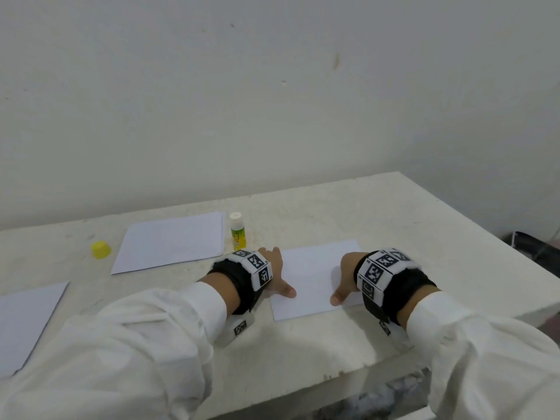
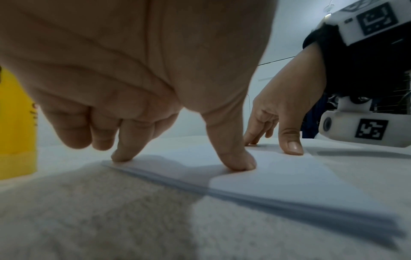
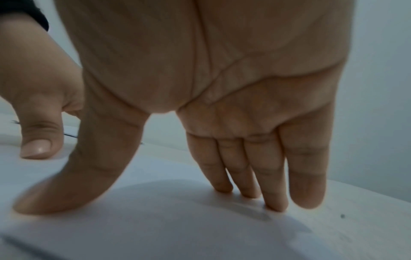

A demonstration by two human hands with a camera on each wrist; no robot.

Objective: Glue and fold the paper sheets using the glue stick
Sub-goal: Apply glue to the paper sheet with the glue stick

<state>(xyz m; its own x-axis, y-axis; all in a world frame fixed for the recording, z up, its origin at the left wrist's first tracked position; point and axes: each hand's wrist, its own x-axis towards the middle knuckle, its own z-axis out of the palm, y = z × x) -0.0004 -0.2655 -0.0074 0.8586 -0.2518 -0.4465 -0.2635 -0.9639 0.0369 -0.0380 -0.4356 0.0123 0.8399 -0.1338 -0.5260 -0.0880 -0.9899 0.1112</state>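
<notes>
A folded white paper sheet [image 1: 312,280] lies flat on the table in front of me. My left hand [image 1: 277,275] presses its left side with thumb and a fingertip [image 2: 121,156], the other fingers raised. My right hand [image 1: 344,283] presses its right side with straight fingers [image 3: 273,198] and thumb. The folded paper sheet [image 2: 278,177] shows layered edges in the left wrist view. The glue stick [image 1: 237,231], yellow-green with a white top, stands uncapped just beyond my left hand. Its yellow cap [image 1: 101,249] sits at the far left.
A stack of white sheets [image 1: 172,241] lies left of the glue stick. Another sheet [image 1: 24,319] lies at the near left edge. The table [image 1: 409,225] ends at the right and near sides. A wall rises behind it.
</notes>
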